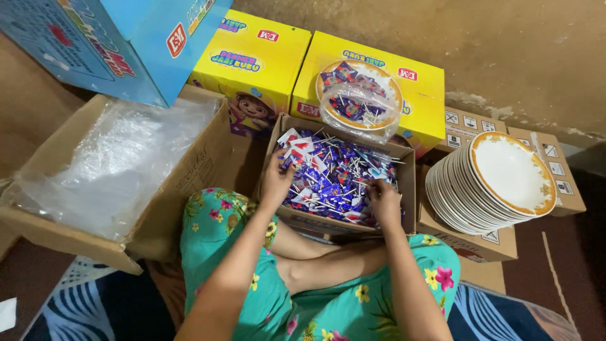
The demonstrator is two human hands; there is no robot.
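Fig.: seated person, both hands in cardboard box (pixel 407 189) of wrapped lollipops (pixel 334 180). Left hand (pixel 276 183) w/ fingers curled into sweets at box's left side; right hand (pixel 384 201) likewise, near edge. Best gathered by sticks, small bunches. Beyond: filled plate (pixel 360 95) on yellow cartons (pixel 416 120); plate stack (pixel 489 186) at right.

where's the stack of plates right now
In the head view the stack of plates leans on a cardboard box at the right, beside the candy box.
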